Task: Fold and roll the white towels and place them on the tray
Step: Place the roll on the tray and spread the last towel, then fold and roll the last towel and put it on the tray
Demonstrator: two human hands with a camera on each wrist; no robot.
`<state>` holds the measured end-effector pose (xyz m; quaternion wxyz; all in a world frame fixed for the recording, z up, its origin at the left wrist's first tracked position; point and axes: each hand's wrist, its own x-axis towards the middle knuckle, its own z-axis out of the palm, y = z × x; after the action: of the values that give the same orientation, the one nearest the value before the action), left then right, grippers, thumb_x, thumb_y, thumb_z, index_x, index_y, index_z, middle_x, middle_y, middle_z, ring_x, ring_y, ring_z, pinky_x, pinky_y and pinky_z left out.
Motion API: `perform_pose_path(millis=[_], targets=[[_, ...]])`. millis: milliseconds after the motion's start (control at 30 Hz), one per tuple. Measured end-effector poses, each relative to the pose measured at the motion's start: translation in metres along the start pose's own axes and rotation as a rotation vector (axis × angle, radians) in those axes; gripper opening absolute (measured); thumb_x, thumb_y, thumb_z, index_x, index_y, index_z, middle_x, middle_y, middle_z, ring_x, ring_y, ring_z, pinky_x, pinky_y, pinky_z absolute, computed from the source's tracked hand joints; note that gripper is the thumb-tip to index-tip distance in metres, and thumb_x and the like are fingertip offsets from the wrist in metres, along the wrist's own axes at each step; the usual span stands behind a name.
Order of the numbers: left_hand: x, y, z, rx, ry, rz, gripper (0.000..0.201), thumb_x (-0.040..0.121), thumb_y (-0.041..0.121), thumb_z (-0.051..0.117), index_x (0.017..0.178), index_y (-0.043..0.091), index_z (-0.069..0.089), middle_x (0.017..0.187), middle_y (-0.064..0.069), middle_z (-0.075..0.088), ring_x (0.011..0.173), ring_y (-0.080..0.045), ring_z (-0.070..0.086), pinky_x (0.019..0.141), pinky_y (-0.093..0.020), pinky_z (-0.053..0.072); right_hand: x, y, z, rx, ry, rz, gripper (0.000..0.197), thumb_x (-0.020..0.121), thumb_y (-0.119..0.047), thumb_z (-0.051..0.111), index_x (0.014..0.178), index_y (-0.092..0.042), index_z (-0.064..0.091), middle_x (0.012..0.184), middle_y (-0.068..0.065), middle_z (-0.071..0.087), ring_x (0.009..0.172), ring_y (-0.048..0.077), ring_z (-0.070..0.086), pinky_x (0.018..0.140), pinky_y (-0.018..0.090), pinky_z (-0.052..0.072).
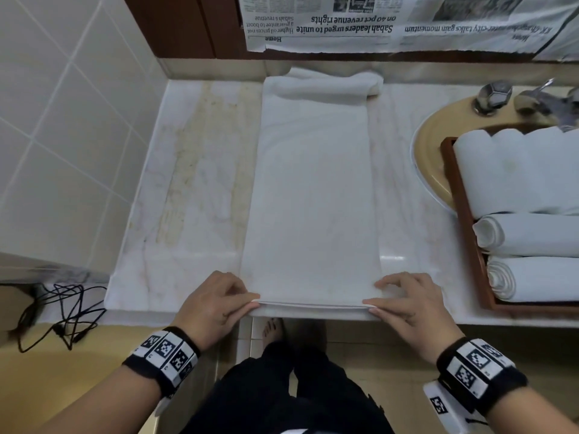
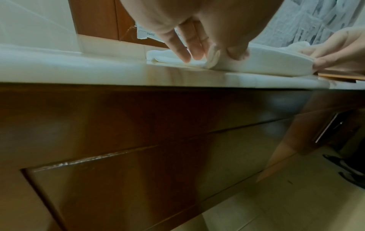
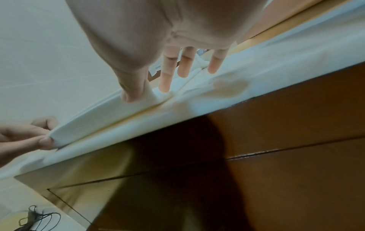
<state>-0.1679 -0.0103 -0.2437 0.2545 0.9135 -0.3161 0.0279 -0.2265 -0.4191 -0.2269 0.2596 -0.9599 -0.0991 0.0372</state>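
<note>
A white towel (image 1: 313,189), folded into a long strip, lies flat on the marble counter (image 1: 188,183) from the near edge to the back wall, where its far end is bunched. My left hand (image 1: 255,300) pinches the near left corner, thumb under and fingers on top; the left wrist view shows the same left hand (image 2: 213,57) on the towel (image 2: 276,64). My right hand (image 1: 369,306) pinches the near right corner, and the right wrist view shows this right hand (image 3: 146,93) on the towel (image 3: 98,118). The near edge is lifted slightly. Several rolled white towels (image 1: 532,234) lie on the brown tray (image 1: 463,214) at right.
The tray sits over a beige sink (image 1: 432,145) with chrome taps (image 1: 492,95) behind it. Newspaper (image 1: 344,23) hangs on the back wall. A white tiled wall bounds the counter on the left. Black cables (image 1: 62,311) lie at lower left. Brown cabinet doors (image 2: 158,140) are under the counter.
</note>
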Motion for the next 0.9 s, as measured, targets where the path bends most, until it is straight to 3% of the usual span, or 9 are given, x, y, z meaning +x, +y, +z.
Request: perform_pose_path(millis=[100, 233, 300, 400, 533, 600, 733, 833, 900], targets=[[0.007, -0.002, -0.006, 0.006, -0.063, -0.045, 0.046, 0.103, 0.054, 0.048, 0.092, 0.026, 0.082, 0.080, 0.012, 0.057, 0.076, -0.009, 0.050, 0.067, -0.017, 0.040, 0.005, 0.003, 0.000, 0.021, -0.069, 0.034, 0.025, 0.092, -0.063, 0.052, 0.098, -0.056, 0.075, 0.094, -0.031, 0.055, 0.093, -0.002, 0.038, 0.082, 0.033, 0.030], [0.019, -0.004, -0.021, -0.016, -0.250, -0.231, 0.053, 0.097, 0.071, 0.038, 0.093, 0.040, 0.080, 0.074, 0.022, 0.053, 0.071, 0.000, 0.049, 0.066, -0.016, 0.039, 0.019, 0.001, -0.014, 0.106, -0.246, 0.172, 0.012, 0.087, -0.066, 0.058, 0.086, -0.064, 0.069, 0.097, -0.032, 0.061, 0.099, -0.006, 0.042, 0.085, 0.033, 0.032], [0.032, 0.000, -0.030, -0.071, -0.382, -0.391, 0.040, 0.090, 0.072, 0.052, 0.092, 0.043, 0.080, 0.076, 0.022, 0.062, 0.076, 0.002, 0.058, 0.073, -0.018, 0.046, 0.030, -0.002, -0.023, 0.138, -0.323, 0.268, 0.007, 0.084, -0.064, 0.067, 0.078, -0.063, 0.071, 0.091, -0.034, 0.064, 0.095, -0.005, 0.048, 0.090, 0.036, 0.039], [0.055, 0.003, -0.041, -0.185, -0.440, -0.646, 0.020, 0.075, 0.060, 0.081, 0.076, 0.041, 0.080, 0.077, 0.027, 0.071, 0.082, 0.008, 0.064, 0.078, -0.013, 0.048, 0.044, -0.001, -0.027, 0.191, -0.381, 0.435, 0.015, 0.071, -0.066, 0.076, 0.077, -0.052, 0.075, 0.079, -0.032, 0.069, 0.086, -0.003, 0.062, 0.093, 0.039, 0.050], [0.076, 0.004, -0.044, -0.137, -0.547, -0.749, 0.028, 0.068, 0.055, 0.088, 0.069, 0.029, 0.079, 0.076, 0.021, 0.073, 0.079, 0.004, 0.065, 0.076, -0.018, 0.052, 0.060, 0.000, -0.027, 0.219, -0.442, 0.549, 0.042, 0.050, -0.073, 0.077, 0.078, -0.042, 0.072, 0.074, -0.022, 0.071, 0.076, 0.001, 0.066, 0.092, 0.042, 0.053], [0.082, 0.007, -0.046, -0.095, -0.563, -0.763, 0.032, 0.067, 0.055, 0.089, 0.067, 0.025, 0.077, 0.074, 0.017, 0.073, 0.077, 0.002, 0.065, 0.073, -0.021, 0.053, 0.065, -0.004, -0.031, 0.176, -0.441, 0.583, 0.044, 0.054, -0.065, 0.084, 0.079, -0.032, 0.068, 0.074, -0.016, 0.070, 0.075, 0.004, 0.065, 0.093, 0.043, 0.050], [0.086, 0.015, -0.046, -0.066, -0.509, -0.751, 0.033, 0.066, 0.047, 0.092, 0.069, 0.023, 0.070, 0.075, 0.010, 0.069, 0.076, -0.006, 0.064, 0.074, -0.027, 0.054, 0.064, -0.014, -0.037, 0.049, -0.424, 0.477, 0.032, 0.074, -0.053, 0.082, 0.086, -0.034, 0.058, 0.083, -0.012, 0.064, 0.084, 0.005, 0.059, 0.089, 0.038, 0.042], [0.084, 0.024, -0.041, -0.021, -0.475, -0.566, 0.022, 0.079, 0.038, 0.085, 0.092, 0.030, 0.070, 0.095, 0.014, 0.062, 0.092, -0.007, 0.058, 0.085, -0.026, 0.048, 0.057, -0.021, -0.031, -0.047, -0.375, 0.212, 0.020, 0.085, -0.041, 0.075, 0.095, -0.045, 0.058, 0.091, -0.016, 0.050, 0.093, 0.010, 0.047, 0.086, 0.037, 0.043], [0.075, 0.029, -0.032, 0.020, -0.453, -0.399, 0.021, 0.090, 0.029, 0.075, 0.110, 0.033, 0.070, 0.106, 0.013, 0.059, 0.100, -0.010, 0.052, 0.087, -0.025, 0.042, 0.052, -0.022, -0.024, -0.078, -0.304, -0.009, 0.031, 0.088, -0.025, 0.075, 0.107, -0.046, 0.063, 0.093, -0.015, 0.044, 0.089, 0.012, 0.045, 0.079, 0.035, 0.046]])
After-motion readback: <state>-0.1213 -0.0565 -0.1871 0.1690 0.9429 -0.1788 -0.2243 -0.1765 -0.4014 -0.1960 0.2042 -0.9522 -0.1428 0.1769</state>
